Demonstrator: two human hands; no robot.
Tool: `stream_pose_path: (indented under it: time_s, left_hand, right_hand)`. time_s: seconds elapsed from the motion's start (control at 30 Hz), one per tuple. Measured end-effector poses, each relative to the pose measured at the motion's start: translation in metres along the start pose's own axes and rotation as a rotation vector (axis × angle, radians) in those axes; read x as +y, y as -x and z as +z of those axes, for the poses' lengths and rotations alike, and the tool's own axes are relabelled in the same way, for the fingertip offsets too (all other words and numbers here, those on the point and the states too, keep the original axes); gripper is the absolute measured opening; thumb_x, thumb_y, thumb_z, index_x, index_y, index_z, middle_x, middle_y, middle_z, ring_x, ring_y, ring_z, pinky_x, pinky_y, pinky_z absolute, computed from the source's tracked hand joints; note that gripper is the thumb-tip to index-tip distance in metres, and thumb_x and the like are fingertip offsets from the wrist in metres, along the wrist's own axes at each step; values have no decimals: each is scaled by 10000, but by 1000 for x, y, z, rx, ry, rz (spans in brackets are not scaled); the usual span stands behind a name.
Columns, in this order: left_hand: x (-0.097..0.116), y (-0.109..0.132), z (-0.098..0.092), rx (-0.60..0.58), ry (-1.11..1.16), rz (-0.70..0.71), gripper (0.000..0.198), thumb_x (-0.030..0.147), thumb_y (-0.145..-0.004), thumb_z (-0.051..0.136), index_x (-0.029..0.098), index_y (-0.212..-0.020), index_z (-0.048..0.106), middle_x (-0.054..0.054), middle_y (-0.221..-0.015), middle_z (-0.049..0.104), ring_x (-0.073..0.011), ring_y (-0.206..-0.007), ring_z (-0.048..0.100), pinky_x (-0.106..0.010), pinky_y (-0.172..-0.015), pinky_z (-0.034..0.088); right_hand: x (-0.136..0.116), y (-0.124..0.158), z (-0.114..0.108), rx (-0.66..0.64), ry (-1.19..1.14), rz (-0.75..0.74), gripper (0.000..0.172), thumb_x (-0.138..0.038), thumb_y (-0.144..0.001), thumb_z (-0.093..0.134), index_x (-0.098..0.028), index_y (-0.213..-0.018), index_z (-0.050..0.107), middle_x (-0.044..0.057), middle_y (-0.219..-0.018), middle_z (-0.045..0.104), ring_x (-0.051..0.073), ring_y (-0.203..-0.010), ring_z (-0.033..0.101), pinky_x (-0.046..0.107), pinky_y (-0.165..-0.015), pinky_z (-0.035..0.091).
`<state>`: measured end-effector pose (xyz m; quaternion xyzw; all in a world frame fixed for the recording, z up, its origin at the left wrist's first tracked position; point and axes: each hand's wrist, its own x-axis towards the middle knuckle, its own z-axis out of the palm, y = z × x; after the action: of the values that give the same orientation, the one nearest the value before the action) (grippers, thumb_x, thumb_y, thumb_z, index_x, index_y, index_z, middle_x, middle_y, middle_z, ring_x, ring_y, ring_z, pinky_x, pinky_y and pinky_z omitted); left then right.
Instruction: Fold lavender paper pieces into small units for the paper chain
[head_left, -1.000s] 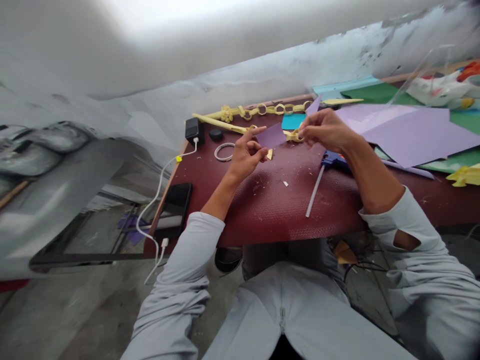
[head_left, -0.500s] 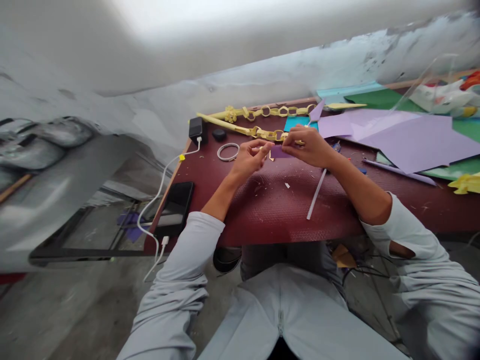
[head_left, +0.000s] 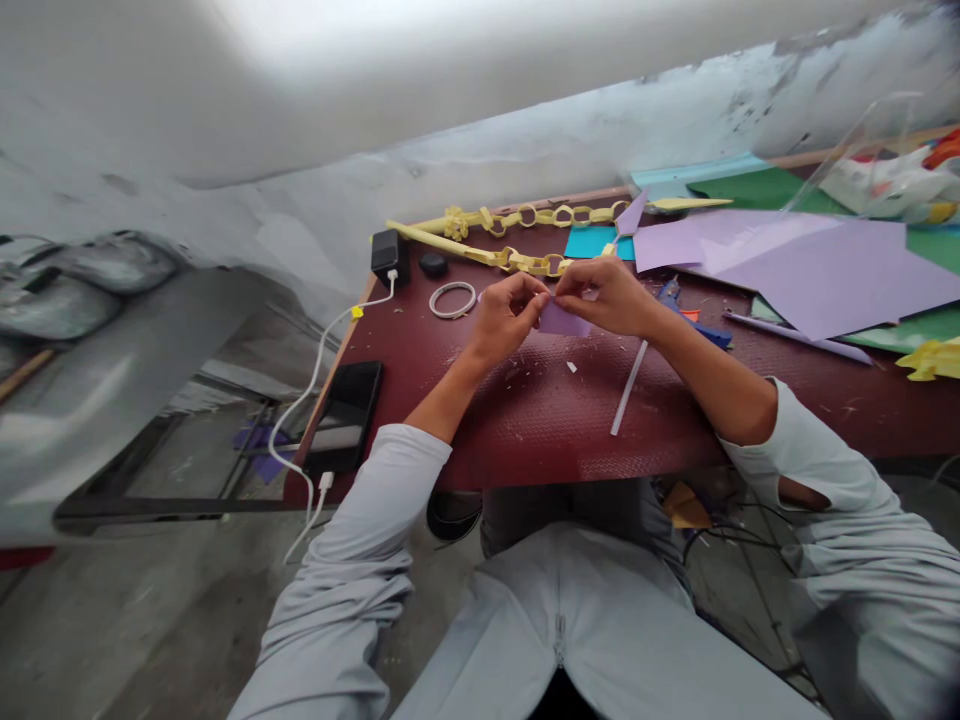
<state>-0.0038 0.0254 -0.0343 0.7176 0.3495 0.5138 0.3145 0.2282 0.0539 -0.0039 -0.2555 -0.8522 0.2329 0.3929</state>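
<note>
Both my hands meet above the dark red table. My left hand and my right hand pinch a small purple paper piece between fingertips, holding it just over the tabletop. A yellow paper chain lies directly behind the hands, running toward the back edge. A white glue stick lies to the right of the paper, under my right forearm.
Large purple paper sheets, green and cyan sheets cover the right side. A blue glue gun lies beside my right wrist. A white ring, a black charger with white cable and a black phone sit at the left edge.
My hands have come together and dropped toward the table. The purple paper, held open in the left hand a second ago, is now pinched small between both hands.
</note>
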Motion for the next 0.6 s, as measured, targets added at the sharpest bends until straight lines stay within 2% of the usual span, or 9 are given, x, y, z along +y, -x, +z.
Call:
stream_pose_path:
  time_s: [0.13, 0.33, 0.47, 0.6]
  left_hand:
    - [4, 1, 3, -9, -46, 26, 323, 524, -1061, 767, 227, -947, 709, 8, -704, 706, -130, -563, 612, -270, -580, 466]
    - [5, 1, 8, 63, -166, 57, 309, 484, -1072, 752, 221, -924, 682, -2, -738, 690, -144, -618, 618, -280, -600, 457]
    - [-14, -6, -2, 127, -40, -15, 388, 580, -1044, 783, 231, -935, 654, 11, -735, 656, -125, -576, 608, -257, -552, 474]
    - [-38, -14, -19, 222, 62, -81, 422, 629, -1050, 743, 242, -932, 624, 28, -698, 589, -110, -535, 546, -232, -488, 455]
  right_hand:
    - [-1, -1, 4, 33, 45, -39, 123, -316, -955, 762, -216, -884, 751, 21, -847, 710, 187, -761, 614, 350, -756, 453]
    - [-5, -5, 6, 63, 143, -10, 91, -241, -878, 781, -220, -805, 730, 33, -805, 705, 210, -761, 628, 372, -761, 462]
    - [12, -4, -8, 122, 191, 62, 109, -239, -834, 819, -222, -761, 740, 23, -724, 699, 199, -689, 589, 380, -717, 456]
    - [38, 1, -33, 245, 229, 145, 233, -318, -841, 880, -233, -697, 718, 32, -669, 682, 208, -657, 563, 412, -695, 494]
